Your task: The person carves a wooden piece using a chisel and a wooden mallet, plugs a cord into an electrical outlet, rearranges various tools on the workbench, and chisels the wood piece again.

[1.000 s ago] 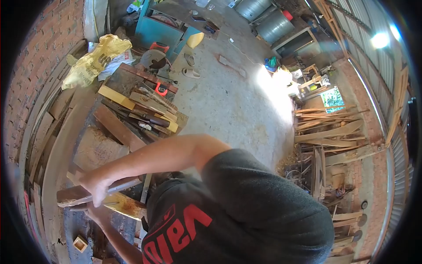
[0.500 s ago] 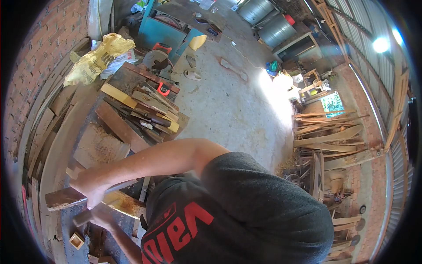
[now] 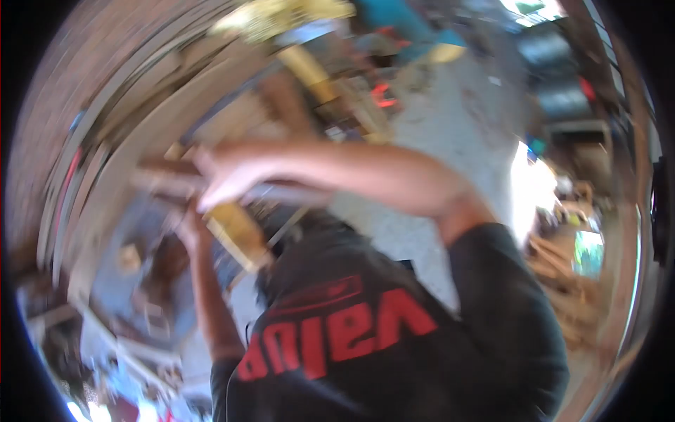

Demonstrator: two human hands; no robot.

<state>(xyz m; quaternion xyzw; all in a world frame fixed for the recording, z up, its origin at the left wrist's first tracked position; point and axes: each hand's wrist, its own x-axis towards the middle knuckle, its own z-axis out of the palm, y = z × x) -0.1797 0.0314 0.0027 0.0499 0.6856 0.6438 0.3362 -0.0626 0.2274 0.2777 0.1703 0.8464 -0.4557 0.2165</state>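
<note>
Board (image 3: 163, 177): long, flat brown wood, pretty smeary, in our grip over the bench (image 3: 112, 285)
Right hand (image 3: 228, 176): fingers clamped on it
Left hand (image 3: 188, 224): just below; too blurry, we can't tell its fingers' state
Yellow timber (image 3: 239, 235): squared-off, near our hands

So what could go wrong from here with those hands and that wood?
The left hand is just below the right hand, which seems to hold a wooden piece, so a slip might pinch or knock fingers. The wood could also bump the yellowish block close by.
</note>
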